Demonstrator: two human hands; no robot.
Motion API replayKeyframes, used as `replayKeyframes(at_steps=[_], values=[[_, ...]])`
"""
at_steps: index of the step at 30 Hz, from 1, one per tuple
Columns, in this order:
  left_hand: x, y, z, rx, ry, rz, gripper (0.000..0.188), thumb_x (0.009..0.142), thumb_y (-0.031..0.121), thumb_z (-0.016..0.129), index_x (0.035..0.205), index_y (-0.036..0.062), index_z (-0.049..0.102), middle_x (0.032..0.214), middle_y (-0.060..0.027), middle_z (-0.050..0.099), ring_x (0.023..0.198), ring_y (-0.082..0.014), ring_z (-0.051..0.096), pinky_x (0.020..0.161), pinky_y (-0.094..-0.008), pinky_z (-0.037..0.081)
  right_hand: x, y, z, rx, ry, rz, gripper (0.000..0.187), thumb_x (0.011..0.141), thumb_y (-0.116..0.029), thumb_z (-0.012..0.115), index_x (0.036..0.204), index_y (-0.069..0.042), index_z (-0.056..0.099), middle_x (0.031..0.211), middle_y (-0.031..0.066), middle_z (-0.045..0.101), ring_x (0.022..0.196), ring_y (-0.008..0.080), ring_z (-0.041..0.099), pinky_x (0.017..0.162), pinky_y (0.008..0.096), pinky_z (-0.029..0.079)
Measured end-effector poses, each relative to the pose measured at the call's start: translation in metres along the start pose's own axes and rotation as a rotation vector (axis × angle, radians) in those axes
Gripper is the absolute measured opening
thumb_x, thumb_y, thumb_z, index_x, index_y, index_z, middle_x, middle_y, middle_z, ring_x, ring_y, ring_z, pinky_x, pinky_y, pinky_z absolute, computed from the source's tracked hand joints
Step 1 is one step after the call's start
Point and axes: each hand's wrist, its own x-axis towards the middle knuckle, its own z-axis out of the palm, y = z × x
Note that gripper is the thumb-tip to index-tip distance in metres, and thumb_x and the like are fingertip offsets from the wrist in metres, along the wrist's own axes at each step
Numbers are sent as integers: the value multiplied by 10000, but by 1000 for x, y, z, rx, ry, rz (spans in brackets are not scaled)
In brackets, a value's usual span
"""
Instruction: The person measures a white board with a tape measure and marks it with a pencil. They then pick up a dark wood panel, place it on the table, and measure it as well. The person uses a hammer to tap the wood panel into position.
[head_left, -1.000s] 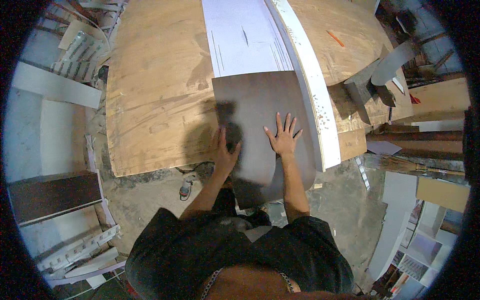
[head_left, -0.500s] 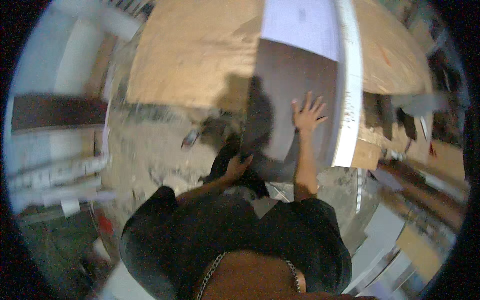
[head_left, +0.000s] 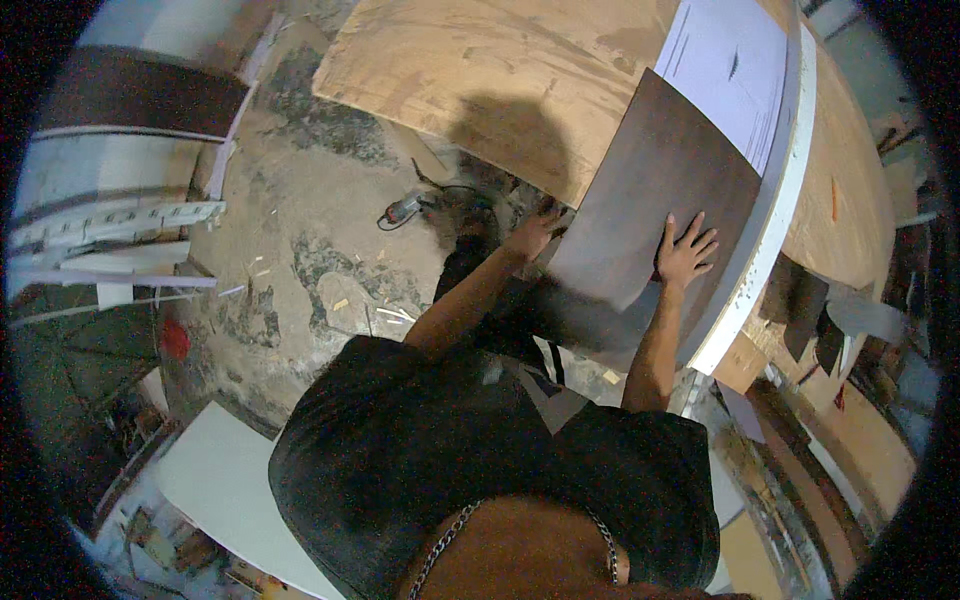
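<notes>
A dark brown sheet (head_left: pixel 640 190) lies slantwise over the right part of a plywood worktop (head_left: pixel 480 60), its near end reaching past the top's near edge toward my body. My right hand (head_left: pixel 683 255) rests flat on the sheet with its fingers spread. At the sheet's left edge, close to the plywood corner, my left hand (head_left: pixel 530 238) has its fingers bent around the edge; shadow partly hides the fingertips. Beyond the brown sheet lies a white panel (head_left: pixel 725 70) with thin dark lines. A long white-edged strip (head_left: pixel 765 230) runs along the right of both.
A corded power tool (head_left: pixel 403 210) lies on the stained concrete floor (head_left: pixel 300 220), with wood scraps (head_left: pixel 395 314) nearby. Boards (head_left: pixel 810 440) are stacked at the lower right. A white panel (head_left: pixel 230 480) lies at the lower left. More panels (head_left: pixel 150 90) stand at the left.
My view has turned, so the worktop and sheet appear slanted and farther right. My left hand has moved forward along the sheet's edge. The right hand remains flat on the sheet.
</notes>
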Motion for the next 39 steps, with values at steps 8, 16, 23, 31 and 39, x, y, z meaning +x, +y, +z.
replayKeyframes(at_steps=[8, 16, 23, 31, 39], values=[[51, -47, -26, -74, -81, 327, 423, 1007, 248, 472, 1364, 30, 415, 1329, -82, 495, 1195, -175, 483, 955, -289, 439, -1, 3, -8, -70, -111, 80, 822, 875, -723, 333, 1524, -296, 64, 1578, 179, -3, 1451, 381, -30, 1102, 647, -1], [73, -49, -31, 200, 199, 663, 215, 857, -9, 651, 1057, -45, 579, 1010, -57, 624, 918, -148, 571, 798, -305, 489, 1, -8, -19, -39, -158, 129, 859, 858, -748, 325, 1527, -270, 79, 1578, 175, -21, 1450, 373, -67, 1104, 638, -24], [112, -88, -46, 432, 489, 770, 262, 865, 95, 663, 1095, -11, 597, 1079, -85, 659, 936, -165, 618, 785, -350, 503, 0, -11, -28, -10, -139, 102, 876, 846, -768, 310, 1527, -259, 98, 1577, 178, -15, 1447, 382, -67, 1099, 645, -40], [81, -64, -26, 497, 400, 772, 275, 860, 113, 669, 1100, -4, 601, 1084, -92, 662, 944, -183, 626, 788, -355, 505, -4, -4, -26, 76, -155, 97, 885, 842, -777, 300, 1526, -254, 98, 1578, 174, -20, 1443, 389, -84, 1086, 660, -62], [63, -43, -19, 660, 467, 714, 289, 855, 131, 674, 1105, 3, 604, 1089, -99, 666, 951, -201, 633, 790, -359, 506, -5, -5, -22, 47, -107, 62, 869, 849, -776, 260, 1527, -269, 64, 1578, 173, -7, 1446, 387, -68, 1082, 668, -49]])
